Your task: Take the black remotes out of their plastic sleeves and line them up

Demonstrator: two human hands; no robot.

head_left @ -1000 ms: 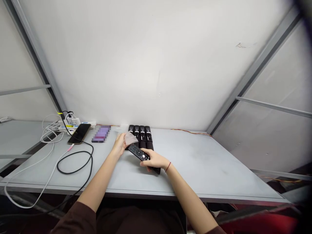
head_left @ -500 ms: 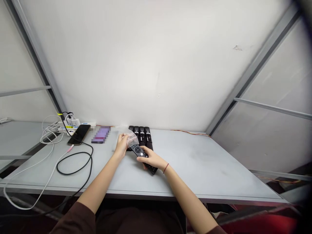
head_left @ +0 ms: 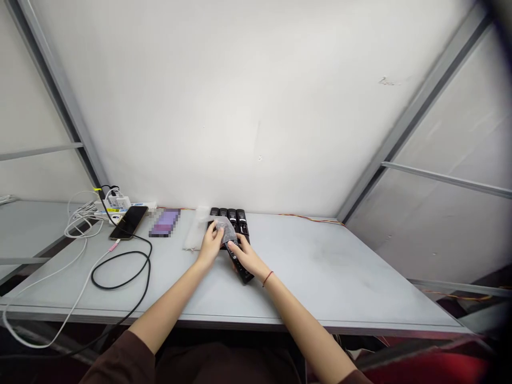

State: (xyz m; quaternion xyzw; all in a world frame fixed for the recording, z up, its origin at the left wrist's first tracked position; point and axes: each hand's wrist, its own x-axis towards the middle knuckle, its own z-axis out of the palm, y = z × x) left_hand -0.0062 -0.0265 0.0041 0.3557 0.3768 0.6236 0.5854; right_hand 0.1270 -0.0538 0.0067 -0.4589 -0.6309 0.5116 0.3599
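Head view. The left hand (head_left: 212,242) pinches a clear plastic bag (head_left: 228,230) between its fingers; the right hand (head_left: 248,257) has its fingers closed around a black remote control (head_left: 241,271), thumb on the button side. The remote slants above the front half of the tabletop (head_left: 320,272), its far end meeting the bag, which appears to overlap it. A red bracelet (head_left: 268,278) circles the right wrist. Just beyond the hands, four black remotes (head_left: 232,214) lie side by side, partly hidden. To their left lie translucent plastic sheets (head_left: 194,234), then a purple object (head_left: 165,222), blurred by pixels, and a dark phone (head_left: 130,223) near a white power strip (head_left: 143,206). A black cable (head_left: 150,257) loops in front of the phone.
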